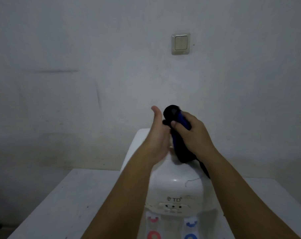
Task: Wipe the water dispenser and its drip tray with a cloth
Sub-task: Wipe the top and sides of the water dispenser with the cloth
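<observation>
Hands, two, bare, working above the top of the water dispenser (pixel 174 183).

Right hand (pixel 192 133): fingers are curling round a dark cloth (pixel 178 135) with a blue edge, thumb pressing across its front; the cloth is bunching into a rounded wad above the fist and trailing a loose tail below the wrist.

Left hand (pixel 157 135): fingers are lying straight, palm facing the cloth and touching its side; it is holding nothing that can be seen.

Water dispenser: white, standing on a white table (pixel 60 204) against a grey wall (pixel 77 66); a hairline crack is showing on its front dome, with red and blue taps below. Drip tray: lying out of view.

Wall switch (pixel 180 43): sitting well above the hands.

Step in hand, as judged: the cloth is being gathered into a pad before wiping.

Handling advice: folding the tail in would be keeping it from dragging or snagging; a flat pad would be covering the rounded top more evenly than a ball. Light pressure near the crack is looking prudent. Bracing the body with the free hand would be steadying it.
</observation>
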